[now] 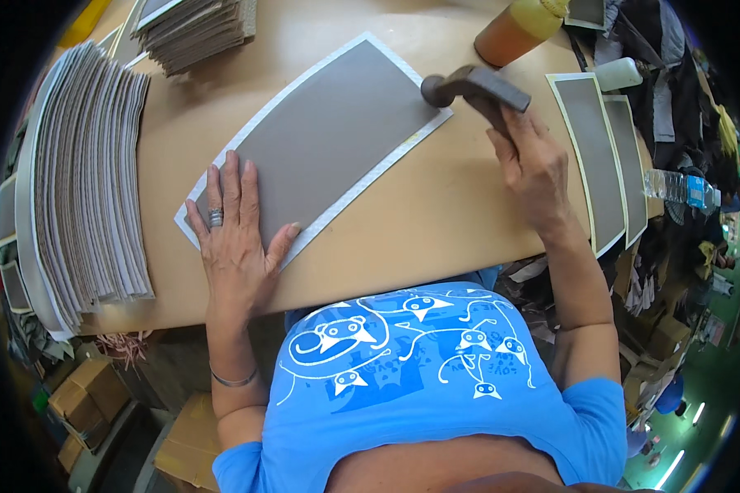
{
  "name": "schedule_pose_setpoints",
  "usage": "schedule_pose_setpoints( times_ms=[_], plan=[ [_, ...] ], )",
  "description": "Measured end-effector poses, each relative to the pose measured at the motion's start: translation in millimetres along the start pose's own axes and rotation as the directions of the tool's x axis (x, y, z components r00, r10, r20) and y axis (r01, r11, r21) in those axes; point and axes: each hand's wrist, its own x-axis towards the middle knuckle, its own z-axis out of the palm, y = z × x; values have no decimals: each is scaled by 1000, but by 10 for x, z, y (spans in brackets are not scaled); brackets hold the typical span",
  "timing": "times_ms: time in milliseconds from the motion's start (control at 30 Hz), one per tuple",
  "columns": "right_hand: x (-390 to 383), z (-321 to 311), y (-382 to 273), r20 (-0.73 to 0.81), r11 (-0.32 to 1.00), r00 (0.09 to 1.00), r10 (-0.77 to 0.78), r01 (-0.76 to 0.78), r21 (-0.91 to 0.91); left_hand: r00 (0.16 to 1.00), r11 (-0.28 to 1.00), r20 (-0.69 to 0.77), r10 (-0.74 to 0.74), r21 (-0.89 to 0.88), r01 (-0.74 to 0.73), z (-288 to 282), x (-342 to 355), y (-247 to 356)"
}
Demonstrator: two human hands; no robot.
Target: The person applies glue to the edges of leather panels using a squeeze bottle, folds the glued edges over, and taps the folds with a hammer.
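A grey panel (329,123) with a white border and a curved far edge lies flat on the table in front of me. My left hand (240,234) rests on its left end, fingers spread and palm down, with a ring on one finger. My right hand (536,168) is closed round a hammer (489,86). The round face of the hammer's head is over the panel's right corner; whether it touches, I cannot tell. Most of the handle is hidden by the hand.
On the table (403,218), a tall stack of curved panels (90,181) stands at left, another stack (197,33) at the back. A bottle of orange-brown liquid (518,33) is far right. Two bordered panels (592,156), a white bottle (619,74) and a clear water bottle (678,187) sit rightward.
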Motion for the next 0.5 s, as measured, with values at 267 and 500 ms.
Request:
schedule_pose_setpoints(
  times_ms=[267, 500],
  plan=[
    [-19, 15, -270, -29, 994, 995, -91, 93, 61, 999, 997, -46, -25, -72, 22, 3, 9, 17],
    [-16, 54, -524, 83, 980, 977, -198, 194, 49, 994, 990, -102, -34, -137, 19, 14, 0, 25]
  ],
)
